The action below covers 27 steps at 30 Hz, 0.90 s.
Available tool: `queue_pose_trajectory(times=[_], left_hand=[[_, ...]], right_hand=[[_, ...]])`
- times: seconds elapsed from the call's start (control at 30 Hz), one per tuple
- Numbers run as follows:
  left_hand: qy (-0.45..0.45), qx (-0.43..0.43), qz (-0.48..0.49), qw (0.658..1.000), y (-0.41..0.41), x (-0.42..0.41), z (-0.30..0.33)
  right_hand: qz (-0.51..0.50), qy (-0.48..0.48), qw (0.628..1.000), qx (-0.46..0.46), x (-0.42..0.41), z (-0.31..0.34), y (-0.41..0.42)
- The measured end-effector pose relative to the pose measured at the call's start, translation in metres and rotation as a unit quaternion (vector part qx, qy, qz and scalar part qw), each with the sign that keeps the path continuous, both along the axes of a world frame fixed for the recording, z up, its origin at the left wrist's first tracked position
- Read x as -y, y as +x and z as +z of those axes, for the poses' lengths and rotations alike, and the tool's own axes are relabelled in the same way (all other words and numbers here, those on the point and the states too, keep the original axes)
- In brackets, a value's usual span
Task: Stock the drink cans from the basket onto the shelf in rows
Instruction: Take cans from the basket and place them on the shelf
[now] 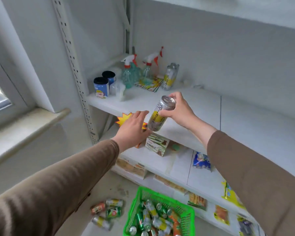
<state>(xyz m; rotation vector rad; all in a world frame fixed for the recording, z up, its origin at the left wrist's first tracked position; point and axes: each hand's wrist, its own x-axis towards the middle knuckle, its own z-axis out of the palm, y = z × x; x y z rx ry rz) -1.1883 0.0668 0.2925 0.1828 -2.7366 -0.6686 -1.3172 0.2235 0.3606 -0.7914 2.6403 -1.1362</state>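
Note:
My right hand [179,109] grips a silver and yellow drink can [158,116], tilted, just above the front edge of the white shelf [186,106]. My left hand [133,128] reaches out flat beside the can with fingers apart, holding nothing. Two matching cans [170,76] stand one behind the other near the shelf's back wall. A green basket [160,213] on the floor below holds several mixed cans. Several loose cans [107,212] lie on the floor left of the basket.
Two spray bottles [138,72], two blue tubs with black lids [103,84] and a printed card [149,83] occupy the shelf's back left. Snack packs [157,145] fill lower shelves. A perforated upright post [75,65] and a window sill [24,126] are at left.

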Motion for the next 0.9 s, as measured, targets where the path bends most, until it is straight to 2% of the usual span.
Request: queue_pose_trajectory(times=[0.37,0.6,0.73,0.9], left_hand=[[-0.009,0.071,0.046,0.996,-0.118,0.045,-0.009],[-0.018,0.076,0.026,0.997,-0.178,0.073,-0.015],[-0.019,0.079,0.011,0.997,-0.207,0.086,-0.018],[-0.028,0.088,-0.007,0.996,-0.238,0.1,-0.026]], right_hand=[[-0.064,-0.062,0.996,0.022,0.068,-0.044,-0.133],[-0.117,-0.121,0.986,0.01,0.097,-0.068,-0.167],[-0.189,-0.116,0.975,0.031,0.116,-0.095,-0.18],[-0.229,-0.13,0.963,0.05,0.138,-0.111,-0.207]])
